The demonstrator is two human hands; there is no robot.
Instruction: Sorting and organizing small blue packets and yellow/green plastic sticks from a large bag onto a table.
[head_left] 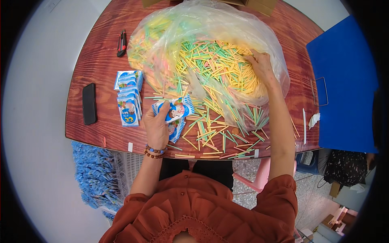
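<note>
From the head camera I look straight down on a reddish wooden worktop [93, 60]. My left hand [157, 125] is closed around a small fan of blue-and-white packets [175, 111], held just above the near edge of the worktop. My right hand [261, 67] is reaching into the mouth of a big clear plastic bag [170, 36] and rests on the heap of thin coloured sticks [214, 65] inside; its fingers curl down into the heap, so I cannot tell whether they have pinched any yet. More loose sticks [210, 133] spill from the bag across the worktop toward its near edge, some touching the packets in my left hand. A stack of the same packets [129, 97] sits to the left, with a black phone [89, 103] further left and a utility knife [121, 42] beyond it. I judge the main risk to be the loose sticks near the edge: a sweep of my forearm could roll them onto the floor. The bag's mouth sags open, so tugging it could spill more.
</note>
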